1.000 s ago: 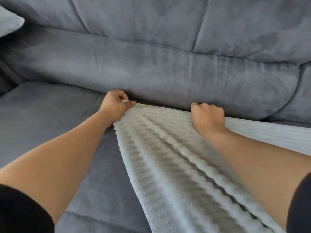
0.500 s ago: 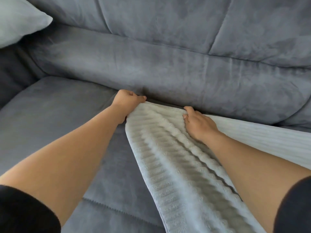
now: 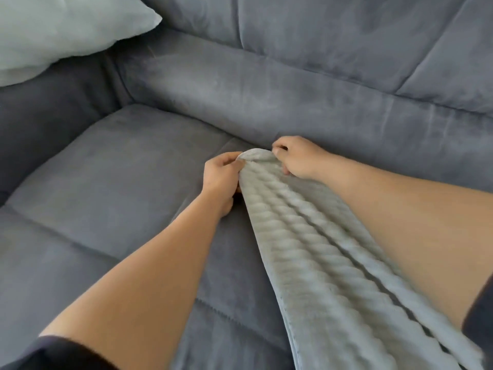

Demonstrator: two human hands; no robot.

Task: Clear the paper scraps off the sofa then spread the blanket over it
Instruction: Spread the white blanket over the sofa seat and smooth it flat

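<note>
A pale ribbed blanket (image 3: 314, 252) lies in folds on the grey sofa seat (image 3: 114, 169), running from the back crease toward me. My left hand (image 3: 221, 177) pinches its far left edge, lifted slightly off the seat. My right hand (image 3: 298, 158) grips the same far edge just to the right, close to the left hand, near the sofa backrest (image 3: 266, 102). No paper scraps show on the visible seat.
A light pillow (image 3: 61, 30) rests in the sofa's far left corner on the armrest. The bare seat cushion stretches to the left of my hands. My forearms cover part of the blanket on the right.
My hands have come closer together on the blanket's far edge, bunching and lifting it away from the back crease. The view has shifted left, showing more seat and pillow.
</note>
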